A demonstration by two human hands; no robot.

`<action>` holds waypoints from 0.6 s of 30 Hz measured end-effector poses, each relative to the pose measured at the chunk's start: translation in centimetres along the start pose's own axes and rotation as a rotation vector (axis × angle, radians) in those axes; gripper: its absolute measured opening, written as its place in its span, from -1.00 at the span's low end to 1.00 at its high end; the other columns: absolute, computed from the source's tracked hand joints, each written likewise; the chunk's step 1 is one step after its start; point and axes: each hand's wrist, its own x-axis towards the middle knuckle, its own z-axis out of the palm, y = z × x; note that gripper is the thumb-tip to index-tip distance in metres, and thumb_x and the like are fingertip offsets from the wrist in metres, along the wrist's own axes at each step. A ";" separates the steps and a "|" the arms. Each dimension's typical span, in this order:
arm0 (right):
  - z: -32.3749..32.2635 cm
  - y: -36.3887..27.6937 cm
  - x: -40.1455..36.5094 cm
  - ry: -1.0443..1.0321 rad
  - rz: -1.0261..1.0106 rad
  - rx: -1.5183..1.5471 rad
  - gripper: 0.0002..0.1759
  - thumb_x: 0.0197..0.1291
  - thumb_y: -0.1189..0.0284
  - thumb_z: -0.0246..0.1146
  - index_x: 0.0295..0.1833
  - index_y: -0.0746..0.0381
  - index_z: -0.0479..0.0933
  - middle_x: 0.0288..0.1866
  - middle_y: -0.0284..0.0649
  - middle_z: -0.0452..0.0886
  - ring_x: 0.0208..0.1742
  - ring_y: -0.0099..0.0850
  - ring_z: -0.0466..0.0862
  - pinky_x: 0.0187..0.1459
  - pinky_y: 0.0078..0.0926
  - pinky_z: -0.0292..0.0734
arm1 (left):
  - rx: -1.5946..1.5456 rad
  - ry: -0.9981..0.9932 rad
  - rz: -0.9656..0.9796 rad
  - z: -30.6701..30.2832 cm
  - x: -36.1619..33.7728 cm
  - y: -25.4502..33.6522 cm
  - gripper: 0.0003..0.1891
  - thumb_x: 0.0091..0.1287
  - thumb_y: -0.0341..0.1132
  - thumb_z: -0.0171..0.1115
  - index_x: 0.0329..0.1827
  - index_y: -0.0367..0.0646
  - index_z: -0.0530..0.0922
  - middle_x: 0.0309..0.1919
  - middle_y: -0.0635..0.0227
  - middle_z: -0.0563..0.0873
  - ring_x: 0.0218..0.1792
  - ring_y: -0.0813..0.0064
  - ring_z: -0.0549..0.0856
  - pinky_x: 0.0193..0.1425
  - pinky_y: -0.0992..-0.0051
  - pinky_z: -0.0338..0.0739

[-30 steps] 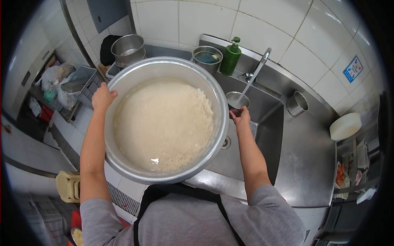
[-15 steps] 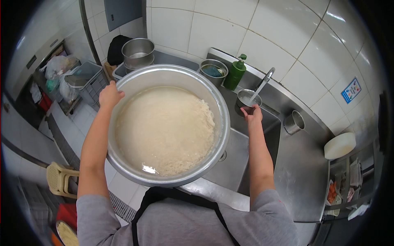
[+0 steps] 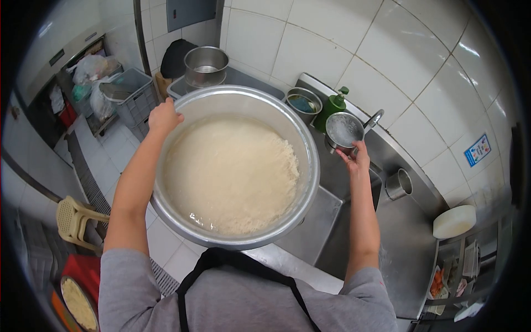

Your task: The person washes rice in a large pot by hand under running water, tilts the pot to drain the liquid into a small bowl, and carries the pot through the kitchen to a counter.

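Note:
A large round metal pot (image 3: 238, 242) holds rice (image 3: 229, 171) under cloudy water. My left hand (image 3: 165, 117) is closed over the pot's upper left rim. My right hand (image 3: 355, 157) grips a small metal bowl (image 3: 344, 130) full of water, raised beside the faucet (image 3: 374, 119) and right of the pot. The bowl partly covers the green pump bottle (image 3: 330, 109). Left of that bottle stands a metal container (image 3: 303, 104) with something blue-green in it.
The steel sink (image 3: 334, 238) lies right of the pot. A metal cup (image 3: 398, 184) rests on the counter at right, near a whitish rounded container (image 3: 454, 222). Stacked metal pots (image 3: 206, 66) stand behind. A beige stool (image 3: 79, 221) and grey crate (image 3: 131, 97) are at left.
My right hand has lifted the small bowl from under the running faucet, up and toward the big pot. My left hand still holds the rim. The camera view has shifted slightly.

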 end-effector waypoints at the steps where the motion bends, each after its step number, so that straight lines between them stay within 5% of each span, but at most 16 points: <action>1: 0.7 0.0 -1.3 -0.071 -0.033 -0.062 -0.24 -0.15 0.62 0.06 0.28 0.03 0.10 -0.06 -0.19 0.36 -0.12 -0.18 0.46 -0.26 0.00 0.55 | 0.011 0.007 -0.004 0.0 0.0 0.1 -0.56 -0.08 -0.16 0.22 -0.21 -0.28 0.39 -0.37 0.05 0.62 -0.28 0.15 0.62 -0.20 0.30 0.51; 6: 3.6 0.4 -5.8 -0.208 -0.121 -0.264 -0.38 -0.16 0.65 0.05 0.16 0.12 0.30 -0.28 -0.32 0.36 -0.27 -0.42 0.51 -0.34 -0.10 0.59 | -0.005 -0.013 -0.016 -0.1 -0.1 0.1 -0.57 -0.10 -0.17 0.22 -0.21 -0.27 0.40 -0.35 0.06 0.62 -0.27 0.14 0.62 -0.18 0.29 0.51; 8: 4.7 0.3 -7.1 -0.218 -0.386 -0.466 -0.38 -0.12 0.62 0.05 0.18 0.10 0.27 -0.22 -0.31 0.42 -0.24 -0.43 0.51 -0.45 -0.34 0.58 | -0.012 -0.004 -0.023 0.0 -0.1 0.1 -0.57 -0.10 -0.18 0.21 -0.21 -0.27 0.40 -0.35 0.06 0.62 -0.27 0.14 0.62 -0.18 0.29 0.51; 10: 4.9 0.7 -7.4 -0.238 -0.405 -0.493 -0.37 -0.14 0.65 0.05 0.17 0.10 0.29 -0.27 -0.37 0.41 -0.31 -0.56 0.48 -0.46 -0.48 0.54 | -0.019 -0.007 -0.013 0.0 0.0 0.0 -0.56 -0.11 -0.18 0.21 -0.21 -0.27 0.40 -0.35 0.06 0.62 -0.27 0.15 0.62 -0.18 0.29 0.50; 12: 5.0 1.3 -7.2 -0.339 -0.922 -0.819 -0.33 -0.22 0.68 0.06 0.16 0.12 0.30 -0.27 -0.38 0.42 -0.29 -0.55 0.47 -0.42 -0.53 0.53 | -0.012 -0.011 -0.014 0.0 0.0 0.0 -0.56 -0.11 -0.17 0.21 -0.21 -0.27 0.40 -0.35 0.06 0.62 -0.27 0.15 0.62 -0.19 0.29 0.51; 13: 5.4 1.4 -7.8 -0.318 -1.094 -0.925 -0.34 -0.38 0.64 0.15 0.05 0.14 0.39 -0.06 -0.26 0.37 0.00 -0.36 0.38 -0.19 -0.50 0.51 | -0.010 -0.012 -0.005 0.0 0.1 0.0 -0.56 -0.11 -0.17 0.21 -0.20 -0.26 0.41 -0.35 0.06 0.62 -0.27 0.15 0.62 -0.19 0.29 0.51; 18: 6.9 2.5 -11.9 -0.353 -1.146 -0.860 -0.31 -0.45 0.62 0.21 0.02 0.07 0.42 0.20 -0.08 0.09 0.16 -0.21 0.25 0.09 -0.32 0.29 | -0.008 -0.014 -0.005 0.0 0.1 -0.1 -0.56 -0.10 -0.18 0.21 -0.19 -0.26 0.41 -0.36 0.07 0.62 -0.28 0.16 0.62 -0.21 0.30 0.51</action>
